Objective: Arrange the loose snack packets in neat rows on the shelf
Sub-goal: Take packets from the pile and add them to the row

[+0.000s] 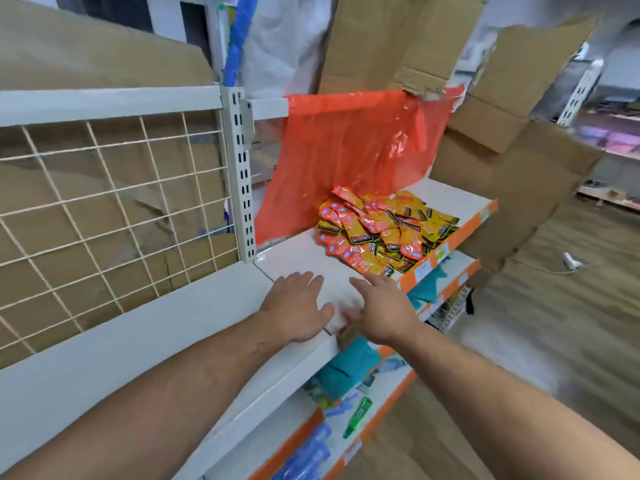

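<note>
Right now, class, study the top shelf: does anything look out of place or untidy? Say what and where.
The packets lie in a jumbled heap at the far end of the shelf, overlapping at all angles, not in rows. Behind them an orange plastic sheet hangs crumpled, with torn cardboard above it.
</note>
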`<state>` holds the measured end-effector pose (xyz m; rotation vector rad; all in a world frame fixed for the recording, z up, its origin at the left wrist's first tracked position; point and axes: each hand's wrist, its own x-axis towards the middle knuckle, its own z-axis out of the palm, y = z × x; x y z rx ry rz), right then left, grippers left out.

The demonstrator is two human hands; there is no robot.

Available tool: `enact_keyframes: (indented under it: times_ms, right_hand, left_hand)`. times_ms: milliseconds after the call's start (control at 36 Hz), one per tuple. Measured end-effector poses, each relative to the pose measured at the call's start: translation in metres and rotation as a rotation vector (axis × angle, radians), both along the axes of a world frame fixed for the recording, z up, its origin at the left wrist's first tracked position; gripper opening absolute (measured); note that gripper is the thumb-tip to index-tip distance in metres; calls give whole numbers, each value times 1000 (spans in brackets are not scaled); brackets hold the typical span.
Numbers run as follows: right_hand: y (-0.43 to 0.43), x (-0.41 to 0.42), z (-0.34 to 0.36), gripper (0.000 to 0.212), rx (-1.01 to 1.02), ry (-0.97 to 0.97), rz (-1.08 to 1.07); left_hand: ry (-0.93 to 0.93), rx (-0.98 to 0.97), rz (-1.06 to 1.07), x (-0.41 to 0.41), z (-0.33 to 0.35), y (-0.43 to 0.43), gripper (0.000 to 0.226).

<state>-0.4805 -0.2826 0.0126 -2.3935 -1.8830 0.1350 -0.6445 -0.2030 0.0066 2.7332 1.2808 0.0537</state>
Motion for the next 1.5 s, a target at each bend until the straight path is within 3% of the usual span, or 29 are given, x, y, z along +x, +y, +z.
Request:
enact_keyframes:
  times_ms: [417,528,694,889,1111,1278,1500]
  right_hand:
    - [95,90,-3,64,-59,20,-15]
    - [116,111,-13,52,-63,-29,80]
    - [138,133,-26,49,-42,-99,252]
    - [153,137,-31,39,24,-57,438]
    - [161,138,-38,57,0,-9,529]
    - [169,132,-37,51,-54,69,556]
    - [181,120,-29,58,-202,124,490]
  left_hand:
    - [-20,33,-32,96,-13,105,67]
    - [-32,17,45,110,-22,119,69]
    - [-62,3,210,123,-29,123,62]
    - [-73,-55,421,130,-36,110,61]
    - [-104,-102,630,132,-37,81,49]
    - [-44,-134,692,125,-32,69,36]
    - [-57,-119,775,118,-31,68,39]
